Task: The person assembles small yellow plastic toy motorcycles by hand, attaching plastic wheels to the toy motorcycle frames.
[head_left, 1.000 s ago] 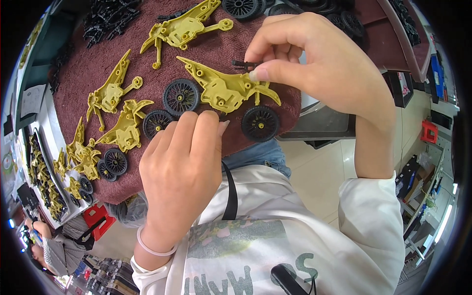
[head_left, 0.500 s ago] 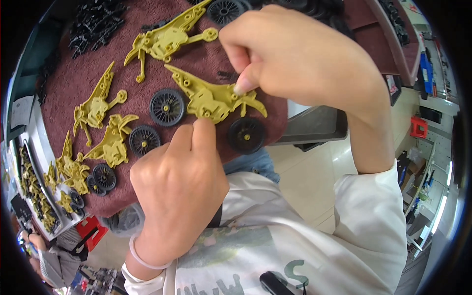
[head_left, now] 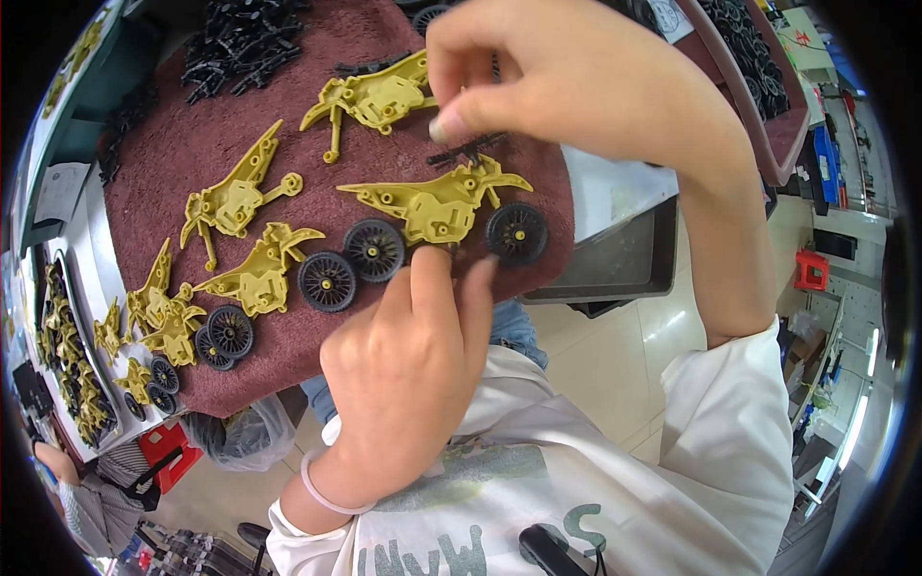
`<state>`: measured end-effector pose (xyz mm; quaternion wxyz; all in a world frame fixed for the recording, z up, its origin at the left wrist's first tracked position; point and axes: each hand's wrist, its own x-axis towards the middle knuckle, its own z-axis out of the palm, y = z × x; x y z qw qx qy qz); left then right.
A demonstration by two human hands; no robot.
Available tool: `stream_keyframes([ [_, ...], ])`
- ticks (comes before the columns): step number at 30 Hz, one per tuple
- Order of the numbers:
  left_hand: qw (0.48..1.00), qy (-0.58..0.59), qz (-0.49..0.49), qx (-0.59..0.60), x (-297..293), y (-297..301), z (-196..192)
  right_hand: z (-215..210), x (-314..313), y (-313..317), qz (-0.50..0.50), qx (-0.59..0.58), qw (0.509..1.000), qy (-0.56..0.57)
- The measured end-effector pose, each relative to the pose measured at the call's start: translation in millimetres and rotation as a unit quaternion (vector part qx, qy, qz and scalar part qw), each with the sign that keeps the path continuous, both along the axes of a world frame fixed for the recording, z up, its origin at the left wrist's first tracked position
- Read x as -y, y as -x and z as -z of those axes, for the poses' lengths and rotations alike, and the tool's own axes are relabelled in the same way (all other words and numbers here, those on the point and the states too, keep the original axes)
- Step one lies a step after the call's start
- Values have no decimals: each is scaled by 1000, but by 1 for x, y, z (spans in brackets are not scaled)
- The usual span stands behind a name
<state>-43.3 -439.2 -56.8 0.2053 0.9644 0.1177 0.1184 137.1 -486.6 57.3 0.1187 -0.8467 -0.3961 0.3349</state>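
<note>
A yellow plastic half of a toy motorcycle body (head_left: 437,206) lies on the maroon cloth before me. My left hand (head_left: 403,346) is at its lower edge, index fingertip against it and thumb stretched out apart. Black spoked wheels with yellow hubs flank it: a wheel (head_left: 374,250) on the left and another wheel (head_left: 517,235) on the right. My right hand (head_left: 538,96) hovers above, thumb apart from the curled fingers, nothing visible in its grasp. Below its thumb lies a thin black part (head_left: 468,151). The right hand partly hides another yellow body half (head_left: 379,99).
More yellow body halves (head_left: 240,197) and wheels (head_left: 230,331) are spread over the cloth (head_left: 336,178) to the left. A heap of black parts (head_left: 235,43) lies at the back left. A grey tray (head_left: 615,259) and a bin of black wheels (head_left: 792,144) are on the right.
My right hand has lifted off the yellow body half and moved back over the cloth. My left thumb has come away from the index finger. The whole view has shifted, and the body half lies more level.
</note>
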Motion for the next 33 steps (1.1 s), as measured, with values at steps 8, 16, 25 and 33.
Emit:
stream_keyframes([
  [8, 990, 68, 63, 102, -35, 11, 4, 105, -20, -10, -244, 273, 892, -264],
  [16, 976, -29, 148, 157, -37, 1, 25, 82, -37, -5, -208, 273, 928, -146],
  [25, 974, -4, 159, 162, -37, -4, 30, 42, 25, 3, -65, 96, 916, -384],
  [33, 974, 52, 164, 148, -47, -6, 17, 73, 91, 13, 162, 33, 837, -522],
])
